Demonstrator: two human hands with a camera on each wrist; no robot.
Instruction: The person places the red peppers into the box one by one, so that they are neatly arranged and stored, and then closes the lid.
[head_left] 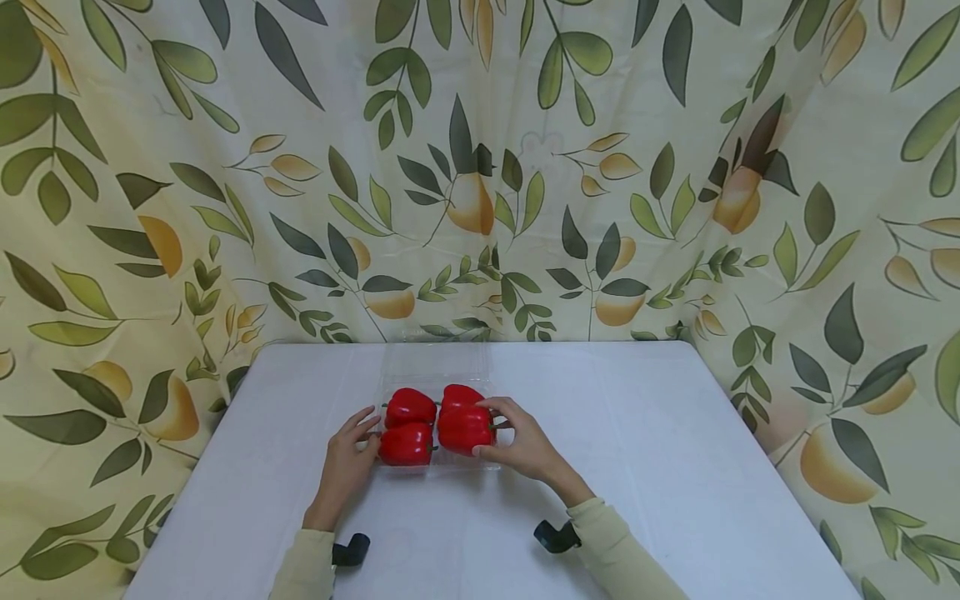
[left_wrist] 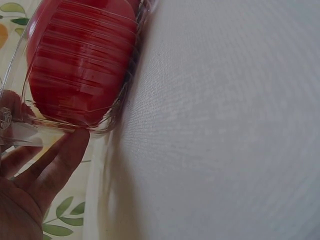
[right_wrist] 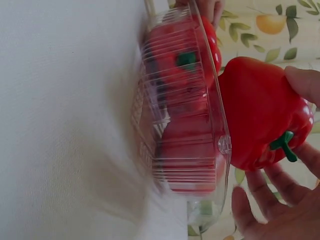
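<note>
Red pepper, head view: a shiny red bell pepper with a green stem point(head_left: 465, 431) is mid-frame, at the front right of a clear plastic box point(head_left: 463, 464)
Right hand: the right hand point(head_left: 528, 448) pinches this pepper between thumb and fingers
Left hand: the left hand point(head_left: 347, 460) is by the box's left end, fingers apart
Other peppers: three more red peppers point(head_left: 406, 444) sit in the box, two at left, one at back right
Step in hand: it looks like handling the fourth pepper at the box's front right spot
Next move: it likely calls for a steady box and a path past the rim with no bump
Edges and room: the open clear lid point(head_left: 437, 362) reaches near the table's far edge; the white table point(head_left: 645, 450) has most room at the right of the frame
Left wrist view: the left hand, lower left, touches the box with fairly straight fingers
Right wrist view: the held pepper, right of the middle, looks higher than the box rim, and its stem points to the lower right
</note>
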